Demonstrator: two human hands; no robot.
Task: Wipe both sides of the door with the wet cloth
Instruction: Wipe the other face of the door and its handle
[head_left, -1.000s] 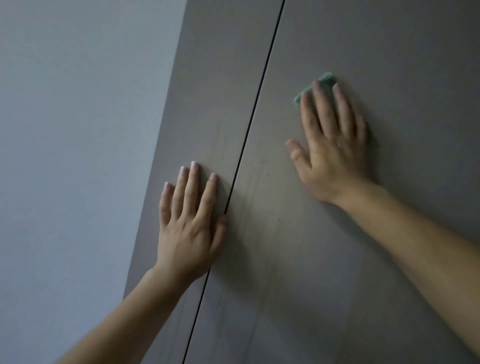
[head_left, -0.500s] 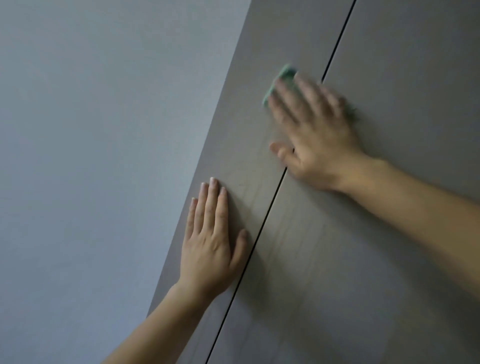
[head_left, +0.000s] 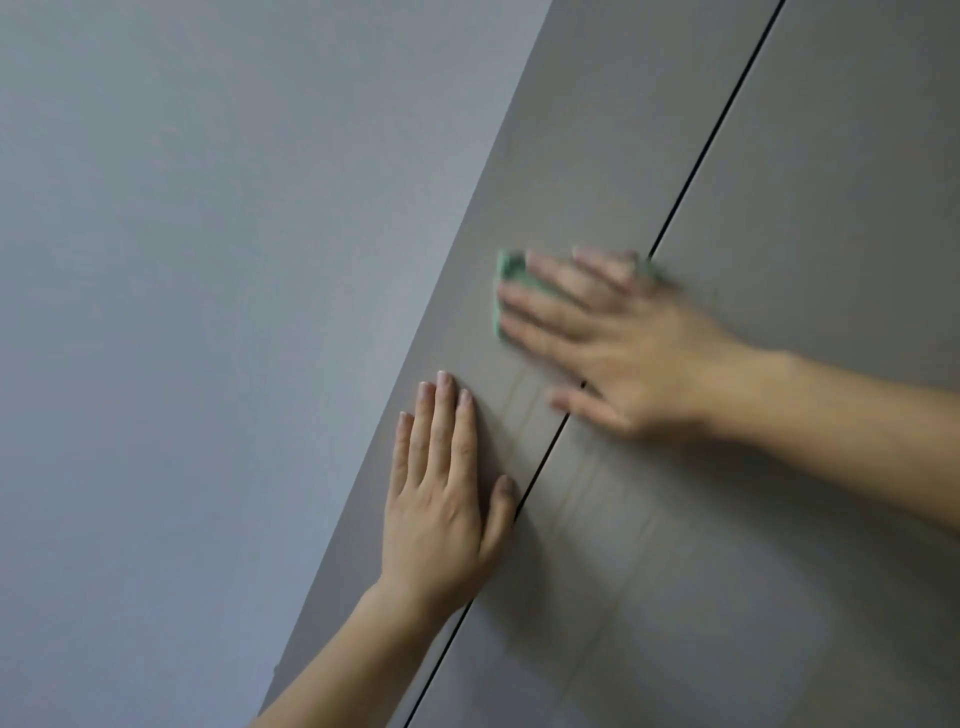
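Landmark: the dark seam (head_left: 696, 171) running up the door (head_left: 779, 597) between its two panels.

- Nearest: left hand (head_left: 441, 499) flat on the panel just left of the seam, thumb tip lying right at it. No grip here; the fingers are straight and close together, holding nothing, only pressing on the door.
- Just right of the seam, beside and above that hand: faint pale streaks on the door. Probably damp trails, though I cannot be sure.
- Further up: right hand (head_left: 623, 353) lies across the seam, palm to the right of it, fingers reaching left. Blurred, likely mid-stroke. The grip is open, with fingers stretched flat and nothing curled, pinning the cloth (head_left: 511, 270) to the door.
- Cloth: green, left of the seam, mostly under the fingers, one edge showing past the fingertips.
- Beyond, well left of the seam: plain grey wall (head_left: 208, 312).

Risks, as I judge them:
- Only flat pressure keeps the cloth in place, so a fast stroke or eased pressure could let it slide out and drop.
- A cloth edge dragged over the seam may catch or bunch.
- The thumb at the seam could get nipped if a panel shifts under the push.
- The bracing palm may print the wiped surface.

The door's other side is not visible.
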